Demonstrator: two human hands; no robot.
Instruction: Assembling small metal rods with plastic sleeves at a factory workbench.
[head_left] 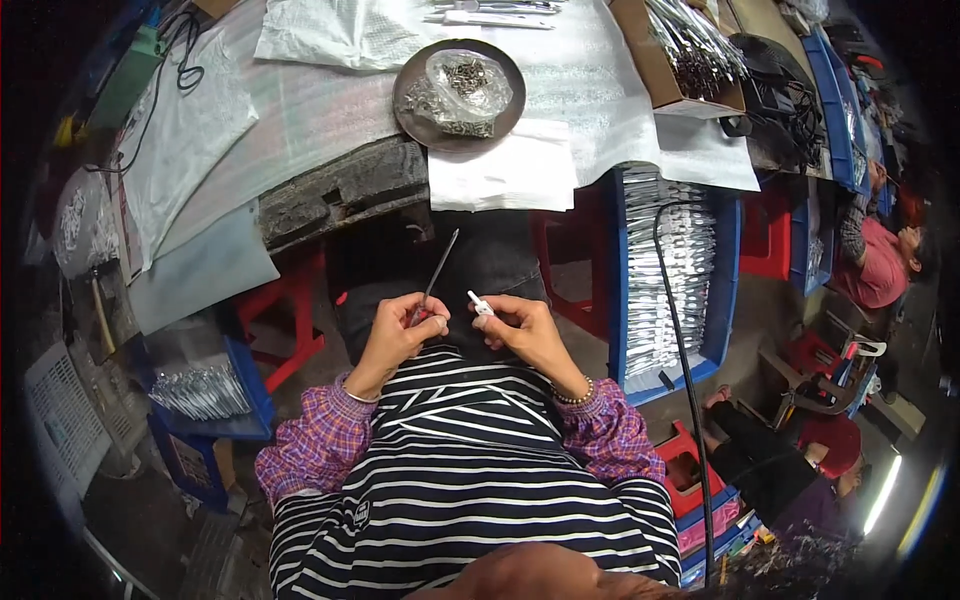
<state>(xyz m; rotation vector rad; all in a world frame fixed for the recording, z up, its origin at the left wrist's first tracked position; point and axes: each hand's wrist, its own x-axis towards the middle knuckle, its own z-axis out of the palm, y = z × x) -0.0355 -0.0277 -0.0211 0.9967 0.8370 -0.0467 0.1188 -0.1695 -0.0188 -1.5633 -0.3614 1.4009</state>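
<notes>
My left hand (pixel 393 338) is closed around the handle of a screwdriver (pixel 441 266), of which a bit of red shows between the fingers. Its thin metal shaft points up and away toward the table. A short distance to the right, my right hand (pixel 533 338) pinches a small white plastic piece (pixel 480 303) between thumb and fingers. The screwdriver tip and the white piece are apart. Both hands are above my lap, just short of the table edge.
Ahead, a round dark plate (pixel 418 75) on the covered table holds a plastic bag (pixel 480 82) and small metal screws. Blue crates of slim metallic parts stand right (pixel 728 270) and left (pixel 258 388). A black cable (pixel 690 380) hangs at right. Other people sit farther right.
</notes>
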